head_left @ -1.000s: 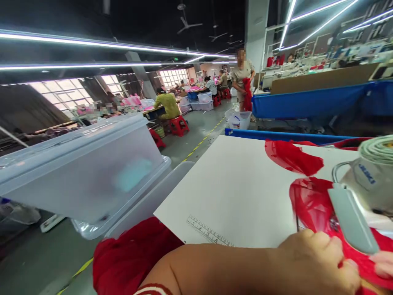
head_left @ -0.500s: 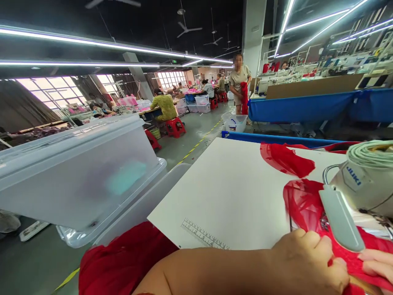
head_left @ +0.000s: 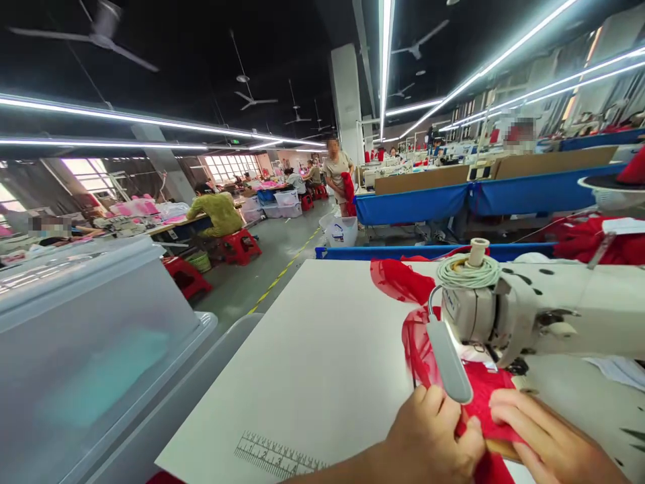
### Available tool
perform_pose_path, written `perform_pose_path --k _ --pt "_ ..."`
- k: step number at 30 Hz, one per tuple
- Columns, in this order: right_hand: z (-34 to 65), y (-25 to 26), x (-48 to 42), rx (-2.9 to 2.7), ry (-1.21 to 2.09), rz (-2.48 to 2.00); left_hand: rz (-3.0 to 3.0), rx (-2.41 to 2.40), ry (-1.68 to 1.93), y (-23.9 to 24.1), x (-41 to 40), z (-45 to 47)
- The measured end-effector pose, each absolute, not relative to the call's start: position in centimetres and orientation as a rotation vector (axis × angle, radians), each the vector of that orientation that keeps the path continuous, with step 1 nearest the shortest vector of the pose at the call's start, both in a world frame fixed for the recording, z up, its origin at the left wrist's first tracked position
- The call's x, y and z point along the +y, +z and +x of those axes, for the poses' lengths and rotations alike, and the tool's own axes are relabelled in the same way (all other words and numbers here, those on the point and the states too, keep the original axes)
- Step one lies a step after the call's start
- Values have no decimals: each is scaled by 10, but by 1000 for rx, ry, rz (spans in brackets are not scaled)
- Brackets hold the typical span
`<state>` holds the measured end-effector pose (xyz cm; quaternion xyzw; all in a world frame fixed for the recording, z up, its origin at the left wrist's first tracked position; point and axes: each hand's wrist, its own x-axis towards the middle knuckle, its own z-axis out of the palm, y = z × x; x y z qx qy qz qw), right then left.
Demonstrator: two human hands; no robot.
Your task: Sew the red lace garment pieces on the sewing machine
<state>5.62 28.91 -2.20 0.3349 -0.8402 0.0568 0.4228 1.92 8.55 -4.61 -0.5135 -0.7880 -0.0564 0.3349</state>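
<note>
A white sewing machine [head_left: 559, 302] stands at the right, with a coil of pale green cord [head_left: 468, 270] on its head and a grey paddle-shaped part [head_left: 449, 363] hanging in front. Sheer red fabric [head_left: 486, 383] lies under the machine head and runs down toward me. My left hand [head_left: 436, 430] is closed on the fabric just left of the grey part, thumb and fingers pinching it. My right hand [head_left: 539, 430] lies across the fabric's right side, fingers bent and pressed down on it near the needle area. The needle itself is hidden.
The white table [head_left: 322, 356] has a printed ruler [head_left: 277, 457] near its front edge. More red fabric [head_left: 403, 279] lies behind the machine's left side. A translucent storage box [head_left: 95, 356] stands at the left. Along the aisle, a person [head_left: 338, 175] stands holding red cloth; others sit at worktables.
My view has turned to the right, bringing the whole machine and my right hand into the picture. My left hand still grips the red fabric.
</note>
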Motion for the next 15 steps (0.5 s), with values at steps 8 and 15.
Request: perform_pose_path --k 8,15 --pt "72 -2 274 -2398 389 693 -1485 -2406 -130 4 69 40" --pt "74 2 276 -2505 433 667 -1483 -2442 -136 7 69 42"
